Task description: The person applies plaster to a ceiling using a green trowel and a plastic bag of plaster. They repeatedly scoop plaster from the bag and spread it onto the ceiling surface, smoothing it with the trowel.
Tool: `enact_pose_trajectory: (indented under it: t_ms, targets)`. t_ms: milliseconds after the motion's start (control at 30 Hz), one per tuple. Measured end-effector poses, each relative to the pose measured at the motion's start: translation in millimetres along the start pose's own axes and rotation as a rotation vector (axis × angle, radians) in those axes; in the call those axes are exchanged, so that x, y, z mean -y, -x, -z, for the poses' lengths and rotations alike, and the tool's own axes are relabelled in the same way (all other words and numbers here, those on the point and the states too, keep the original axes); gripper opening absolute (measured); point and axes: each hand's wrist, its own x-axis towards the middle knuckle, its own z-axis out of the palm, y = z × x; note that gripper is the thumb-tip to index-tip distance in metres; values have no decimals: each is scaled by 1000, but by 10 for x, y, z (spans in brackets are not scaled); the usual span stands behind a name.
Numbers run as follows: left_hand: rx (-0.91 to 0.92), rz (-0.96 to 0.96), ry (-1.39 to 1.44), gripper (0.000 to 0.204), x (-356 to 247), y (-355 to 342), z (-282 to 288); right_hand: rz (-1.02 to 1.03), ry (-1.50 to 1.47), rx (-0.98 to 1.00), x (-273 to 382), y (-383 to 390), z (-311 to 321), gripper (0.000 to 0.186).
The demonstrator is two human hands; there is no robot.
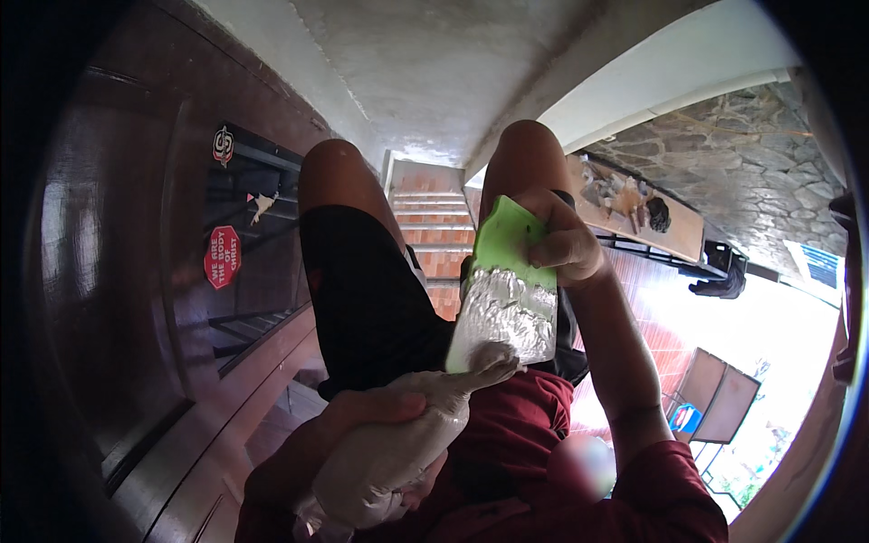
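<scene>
My right hand (568,242) is closed around the upper right edge of a flat green plastic spreader (509,231), thumb on its face. Pale grey putty (507,308) lies thick and ridged across the spreader's lower half. Below, my left hand (385,409) grips a bulging plastic bag (385,466) that looks full of grey paste. The bag's narrow twisted neck points right and meets the spreader's lower edge, where a lump of paste sits. Part of the left hand's fingers is hidden behind the bag.
A dark brown panelled door (127,244) with stickers stands close on the left. Tiled steps (433,213) lie beyond my knees. On the right are a bench (674,222) with scraps on it, a stone wall (724,145) and a blue container (685,418). Grey plaster (425,72) spans the far side.
</scene>
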Motion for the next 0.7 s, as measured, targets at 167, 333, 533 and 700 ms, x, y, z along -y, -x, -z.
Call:
enact_pose_trajectory:
  t_ms: [167, 333, 533, 700]
  targets:
    - [85, -170, -194, 52, -126, 85, 137, 5, -254, -52, -176, 52, -27, 57]
    - [600, -356, -423, 54, -579, 26, 372, 71, -363, -210, -272, 89, -126, 64]
    - [682, -849, -451, 52, -1362, -39, 473, 207, -283, -400, -65, -150, -424, 66]
    - [76, -1146, -237, 55, -1981, -463, 456, 403, -155, -129, 618, -649, -810, 55]
